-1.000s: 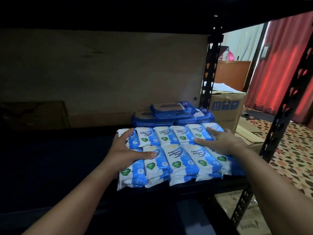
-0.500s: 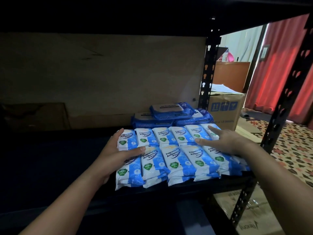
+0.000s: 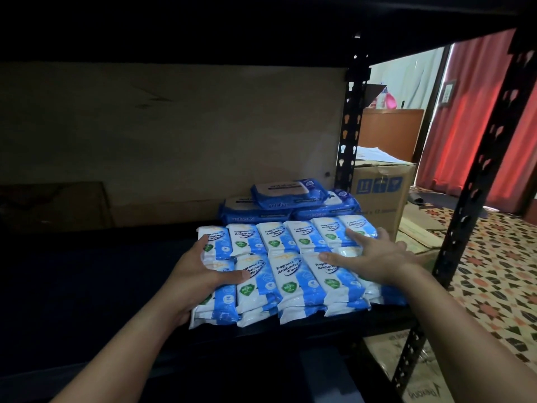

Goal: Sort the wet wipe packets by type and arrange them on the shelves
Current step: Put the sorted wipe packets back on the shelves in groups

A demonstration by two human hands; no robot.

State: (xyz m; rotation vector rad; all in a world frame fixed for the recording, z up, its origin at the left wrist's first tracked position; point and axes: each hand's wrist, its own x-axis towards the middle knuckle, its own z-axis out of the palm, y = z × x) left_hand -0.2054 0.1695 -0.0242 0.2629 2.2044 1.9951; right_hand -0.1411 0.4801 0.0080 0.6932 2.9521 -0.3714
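Several small white-and-blue antibacterial wipe packets (image 3: pixel 293 271) lie in two rows on the dark shelf (image 3: pixel 116 280), stacked in layers at the front. Behind them sit three larger dark-blue wipe packs (image 3: pixel 286 193), one on top of the other two. My left hand (image 3: pixel 200 274) presses against the left side of the small packets, thumb lying across the front row. My right hand (image 3: pixel 374 257) rests flat on the right side of the group, fingers spread over the packets.
Black perforated shelf posts stand at the back right (image 3: pixel 350 126) and front right (image 3: pixel 476 184). A cardboard box (image 3: pixel 380 193) sits on the floor beyond the rack, with patterned floor (image 3: pixel 494 271) and red curtains (image 3: pixel 470 117) to the right. A board closes the shelf's back.
Both hands stay on the small packets; the group has shifted slightly left and squared up, and my right hand has slid a little toward the right edge.
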